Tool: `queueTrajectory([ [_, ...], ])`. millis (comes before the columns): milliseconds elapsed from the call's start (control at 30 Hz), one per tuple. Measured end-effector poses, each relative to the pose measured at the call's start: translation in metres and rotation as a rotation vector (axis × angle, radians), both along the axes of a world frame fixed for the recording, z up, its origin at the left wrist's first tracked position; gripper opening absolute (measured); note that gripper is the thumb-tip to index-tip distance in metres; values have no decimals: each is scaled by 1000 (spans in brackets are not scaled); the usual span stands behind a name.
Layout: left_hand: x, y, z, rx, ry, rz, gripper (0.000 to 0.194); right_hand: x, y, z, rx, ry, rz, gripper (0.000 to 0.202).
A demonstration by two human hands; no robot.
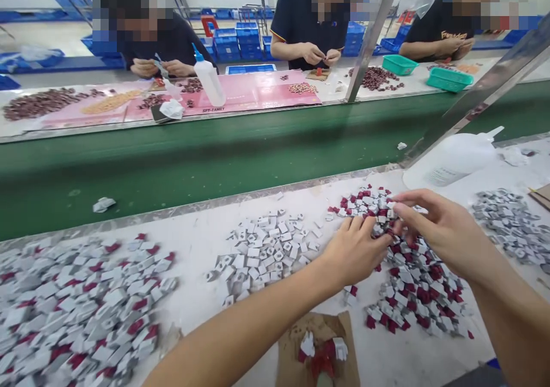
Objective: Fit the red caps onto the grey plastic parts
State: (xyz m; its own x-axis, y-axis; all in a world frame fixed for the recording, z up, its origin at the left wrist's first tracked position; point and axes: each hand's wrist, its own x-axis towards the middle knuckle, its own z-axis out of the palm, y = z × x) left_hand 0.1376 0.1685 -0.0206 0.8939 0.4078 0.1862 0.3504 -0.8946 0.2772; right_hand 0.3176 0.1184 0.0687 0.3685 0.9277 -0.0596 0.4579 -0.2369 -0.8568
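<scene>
Over a pile of small white and dark red parts (pixel 423 289) on the right of the white table, both hands are close together. My left hand (pixel 358 246) reaches in with its fingers bent down at the pile's upper part; what its fingertips hold, if anything, is hidden. Just to the right, my right hand (pixel 429 221) has thumb and index finger curved towards a small white piece at its fingertips; the grip is not clear. A heap of white pieces (pixel 275 246) lies left of my left hand. Below, a brown cardboard piece (pixel 287 364) carries some red and white parts.
A large heap of grey-white and red pieces (pixel 86 312) covers the left. Grey pieces (pixel 511 223) and a white bottle (pixel 451 159) are at the right. Beyond the green belt (pixel 215 157), several people work at a table with green baskets (pixel 450 79). A metal post (pixel 369 37) stands between.
</scene>
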Motion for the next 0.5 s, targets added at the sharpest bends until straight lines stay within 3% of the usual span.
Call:
queueTrajectory([
  [133,-28,11,22,-69,-55,73,36,-4,-54,-15,-2,149,-113,56],
  [200,-48,27,33,-139,-22,267,34,-6,-75,-23,-47,218,-74,49],
  [267,-70,48,40,-152,33,594,39,-9,-93,-31,-107,310,-15,46],
  [367,-97,81,40,-159,78,849,38,-17,-112,-41,-152,474,57,43],
  [500,-110,110,35,-259,112,932,15,-36,-122,-46,-142,616,77,40],
])
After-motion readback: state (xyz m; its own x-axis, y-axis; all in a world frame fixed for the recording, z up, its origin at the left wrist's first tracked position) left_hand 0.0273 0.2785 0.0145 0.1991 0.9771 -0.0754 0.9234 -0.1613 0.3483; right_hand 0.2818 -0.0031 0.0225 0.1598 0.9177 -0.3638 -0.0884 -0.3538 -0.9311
